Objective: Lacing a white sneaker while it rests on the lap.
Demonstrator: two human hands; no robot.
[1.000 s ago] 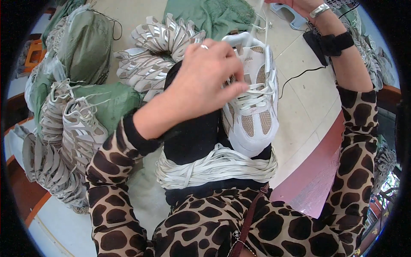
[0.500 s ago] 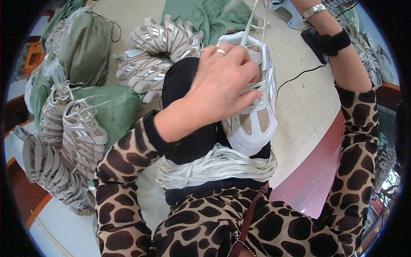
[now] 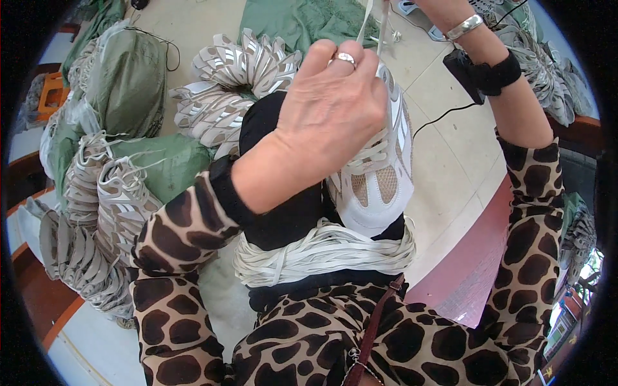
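Note:
A white and tan mesh sneaker (image 3: 370,202) rests on my lap, its toe toward me. My left hand (image 3: 338,96) is closed over its upper part, the fingers curled and their tips hidden. A white shoelace (image 3: 365,22) comes up from beside those fingers, with a second strand near it, both running out at the top edge. At the upper right, my right hand (image 3: 444,14) is cut off by the picture's edge, so its fingers do not show. A thick bundle of loose pale laces (image 3: 322,257) lies across my lap, just below the shoe's toe.
Fanned shoe uppers (image 3: 219,96) lie on the tiled floor ahead, beside a green cloth (image 3: 302,22). More stacked uppers (image 3: 96,257) and stuffed green sacks (image 3: 129,83) are at the left. A pink sheet (image 3: 460,276) slants at my right; a black cable (image 3: 444,117) crosses the floor.
My left hand has moved up the shoe toward its opening, uncovering more lacing near the toe. The laces' upper ends have shifted left. My right hand has moved slightly left.

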